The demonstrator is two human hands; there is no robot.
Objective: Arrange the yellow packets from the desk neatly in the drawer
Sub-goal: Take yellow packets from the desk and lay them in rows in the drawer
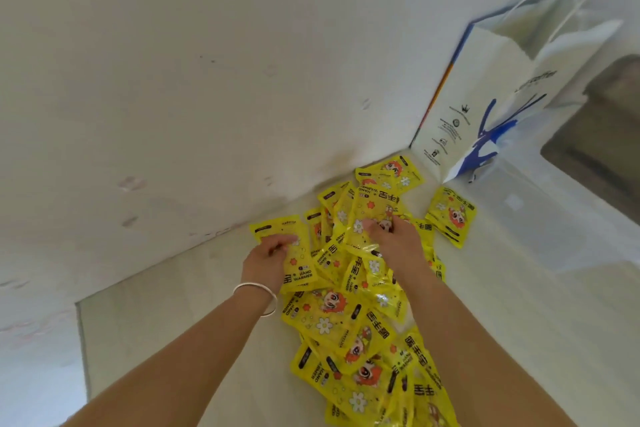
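A loose heap of yellow hand-warmer packets (349, 326) covers the white desk (180, 305), running from the wall toward the near edge. My left hand (266, 262) grips one packet (296, 260) at the heap's left side, fingers curled over its top. My right hand (394, 239) reaches into the far part of the heap and pinches another packet (372, 215). One packet (451, 215) lies apart on the right. No drawer is in view.
A white paper bag (485, 104) with blue print stands at the back right against the wall. The white wall (173, 97) runs close behind the heap. A silver bangle (258, 296) circles my left wrist. Bare desk lies left of the heap.
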